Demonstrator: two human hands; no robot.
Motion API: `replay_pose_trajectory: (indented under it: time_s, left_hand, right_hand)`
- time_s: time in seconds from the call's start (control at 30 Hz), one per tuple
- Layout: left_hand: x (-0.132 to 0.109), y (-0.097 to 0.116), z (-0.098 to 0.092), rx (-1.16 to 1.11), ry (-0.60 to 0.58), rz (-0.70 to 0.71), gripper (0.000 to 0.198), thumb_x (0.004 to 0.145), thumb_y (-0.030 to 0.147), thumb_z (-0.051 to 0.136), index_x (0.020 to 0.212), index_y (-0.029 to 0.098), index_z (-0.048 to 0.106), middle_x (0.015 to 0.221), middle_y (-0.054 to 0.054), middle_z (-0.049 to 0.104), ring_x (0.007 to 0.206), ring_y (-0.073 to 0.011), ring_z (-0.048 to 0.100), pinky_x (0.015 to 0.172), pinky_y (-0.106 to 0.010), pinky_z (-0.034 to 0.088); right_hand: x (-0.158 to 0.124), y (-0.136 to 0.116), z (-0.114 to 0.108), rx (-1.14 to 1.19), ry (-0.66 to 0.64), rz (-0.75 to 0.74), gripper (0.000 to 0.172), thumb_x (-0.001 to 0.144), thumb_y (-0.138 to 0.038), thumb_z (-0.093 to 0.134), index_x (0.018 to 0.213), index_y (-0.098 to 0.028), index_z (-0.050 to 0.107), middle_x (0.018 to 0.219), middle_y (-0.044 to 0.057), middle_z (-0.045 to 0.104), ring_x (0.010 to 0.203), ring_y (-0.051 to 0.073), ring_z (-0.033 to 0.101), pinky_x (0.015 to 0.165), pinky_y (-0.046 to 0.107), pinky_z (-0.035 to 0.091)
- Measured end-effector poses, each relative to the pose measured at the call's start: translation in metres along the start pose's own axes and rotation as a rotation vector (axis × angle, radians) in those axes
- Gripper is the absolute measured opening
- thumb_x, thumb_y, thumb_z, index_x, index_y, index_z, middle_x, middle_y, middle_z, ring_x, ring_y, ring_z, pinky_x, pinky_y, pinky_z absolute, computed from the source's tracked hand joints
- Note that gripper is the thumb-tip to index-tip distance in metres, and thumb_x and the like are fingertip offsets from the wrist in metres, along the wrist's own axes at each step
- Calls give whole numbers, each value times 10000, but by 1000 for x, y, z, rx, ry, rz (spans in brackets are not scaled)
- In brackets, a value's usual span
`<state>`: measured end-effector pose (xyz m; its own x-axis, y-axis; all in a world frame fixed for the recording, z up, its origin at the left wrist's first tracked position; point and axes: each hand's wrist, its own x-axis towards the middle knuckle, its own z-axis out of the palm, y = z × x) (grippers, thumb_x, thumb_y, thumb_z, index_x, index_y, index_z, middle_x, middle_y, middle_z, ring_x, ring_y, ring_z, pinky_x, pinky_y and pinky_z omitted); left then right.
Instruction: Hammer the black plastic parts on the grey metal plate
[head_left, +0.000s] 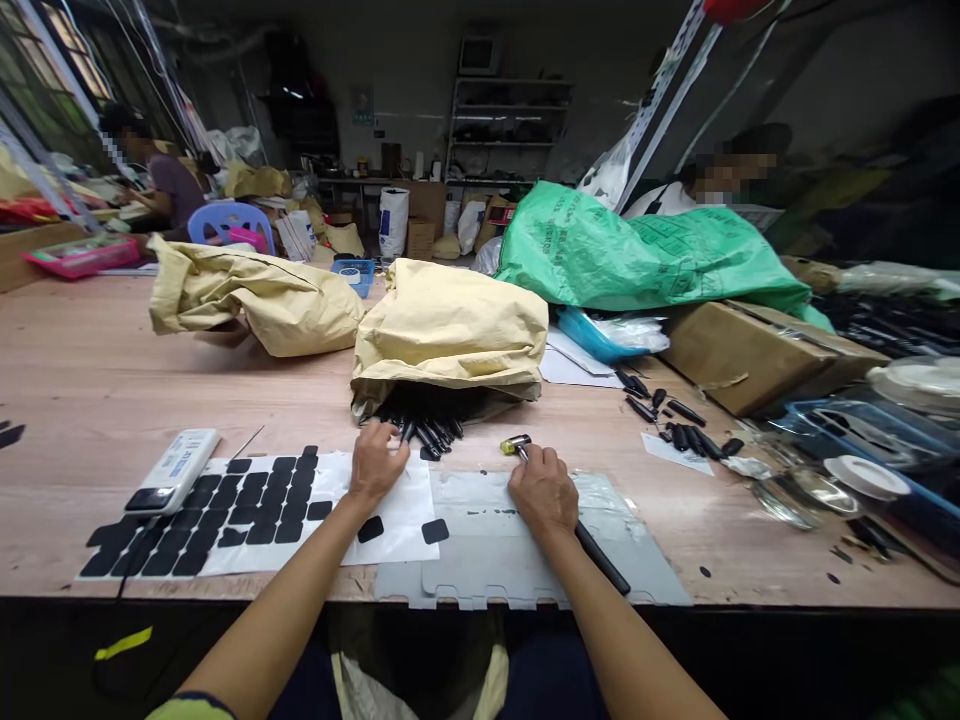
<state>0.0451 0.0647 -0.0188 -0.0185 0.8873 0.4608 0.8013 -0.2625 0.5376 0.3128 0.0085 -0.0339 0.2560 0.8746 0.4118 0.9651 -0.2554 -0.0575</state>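
Note:
My left hand (378, 462) is at the mouth of the front yellow sack (454, 320), its fingers closed on a slim black tube-like piece (407, 432). More black pieces (439, 435) spill out beside it. My right hand (545, 488) is wrapped round a hammer (602, 560) with a black handle; its small head, shiny with a yellow face, shows past the fingers. Beneath that hand lies a grey board (480, 570) partly covered in clear tape. Left of it, a white sheet (262, 560) carries rows of black rounded-square patches (285, 500).
A white device (176, 470) lies on the sheet's left part. Behind are a second yellow sack (300, 310), a green sack (637, 250) and a cardboard box (757, 355). Loose black parts (690, 438) and a glass jar (795, 495) are at right. Two people sit farther back.

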Motion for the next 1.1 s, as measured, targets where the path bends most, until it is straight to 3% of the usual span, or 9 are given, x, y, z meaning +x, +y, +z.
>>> replay_pose_trajectory:
  time_s: [0.17, 0.27, 0.37, 0.43, 0.53, 0.63, 0.87, 0.97, 1.1]
  left_hand:
    - [5, 14, 18, 209, -166, -99, 124, 788, 281, 645, 852, 179, 674, 858, -70, 614, 911, -244, 561, 830, -347, 450]
    - [10, 13, 8, 223, -213, -171, 128, 808, 306, 631, 837, 194, 686, 871, -67, 625, 933, -250, 564, 815, -342, 446]
    - [-1, 19, -8, 146, -163, -227, 115, 819, 288, 626, 883, 216, 688, 892, -53, 643, 918, -244, 564, 800, -337, 447]
    - [-16, 30, -13, 58, -182, -165, 122, 826, 276, 630, 920, 224, 686, 903, -46, 654, 901, -238, 560, 803, -345, 446]
    - [-40, 52, -10, -85, -388, 27, 117, 828, 286, 651, 922, 234, 698, 888, -34, 661, 876, -222, 553, 795, -347, 430]
    - [-52, 69, 2, -125, -504, 89, 122, 813, 291, 680, 919, 243, 718, 881, -29, 660, 900, -222, 542, 799, -353, 400]
    - [-51, 70, 13, -120, -494, 67, 162, 809, 317, 690, 953, 249, 719, 878, -25, 645, 920, -223, 529, 804, -346, 369]
    - [-51, 70, 12, -111, -497, 59, 151, 811, 319, 684, 940, 249, 719, 869, -27, 638, 918, -224, 529, 800, -347, 371]
    - [-51, 72, 12, -121, -505, 55, 155, 816, 315, 675, 950, 254, 722, 901, -31, 643, 940, -226, 532, 811, -349, 374]
  right_hand:
    - [1, -1, -3, 11, -27, 22, 207, 859, -189, 502, 1042, -152, 590, 936, 83, 571, 847, 212, 518, 667, 303, 339]
    - [1, -3, -5, 17, -44, 35, 201, 863, -192, 495, 1035, -153, 591, 945, 88, 571, 858, 217, 517, 672, 309, 346]
    - [2, -4, -7, 32, -53, 42, 209, 861, -182, 490, 1042, -156, 591, 949, 89, 570, 856, 218, 514, 675, 313, 353]
    - [2, -4, -8, 43, -58, 52, 221, 858, -178, 492, 1055, -159, 590, 951, 89, 567, 848, 215, 510, 673, 313, 358]
    - [2, -4, -8, 48, -56, 63, 229, 861, -178, 487, 1062, -161, 595, 949, 89, 560, 839, 212, 506, 671, 309, 362]
    - [0, -4, -8, 58, -28, 81, 232, 862, -191, 491, 1062, -156, 604, 958, 94, 555, 847, 214, 506, 678, 305, 365]
    - [3, 2, -9, 151, -88, 115, 246, 896, -182, 466, 1051, -159, 656, 955, 91, 611, 886, 211, 529, 746, 296, 378]
    - [6, 6, -23, 313, -98, 145, 257, 886, -186, 477, 1061, -180, 665, 977, 78, 633, 873, 193, 552, 743, 284, 395]
    - [-9, 2, -50, 647, -6, 114, 317, 913, -279, 446, 1140, -184, 647, 1070, 86, 661, 904, 192, 603, 764, 295, 460]
